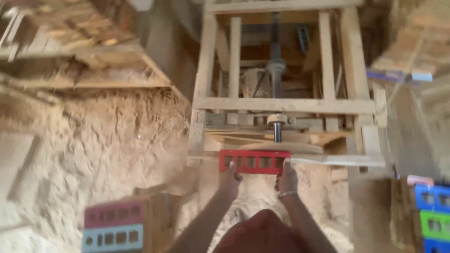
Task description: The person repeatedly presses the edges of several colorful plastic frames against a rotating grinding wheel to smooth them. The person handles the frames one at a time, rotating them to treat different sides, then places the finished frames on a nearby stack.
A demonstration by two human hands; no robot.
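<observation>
We hold a red slotted piece against a wooden machine frame.

Our left hand (230, 178) grips the left end of the red slotted piece (254, 161) and our right hand (287, 177), a bracelet at the wrist, grips its right end, fingers of both closed around the lower edge. The piece lies level at the front edge of the wooden frame (286, 105), just below a round sanding disc (281, 147) on a dark metal shaft (276, 70). Sawdust (103, 140) covers the floor to the left. Near our left elbow stand a pink slotted piece (114, 214) and a pale blue one (114, 237); blue and green ones (433, 211) sit at the right edge.
</observation>
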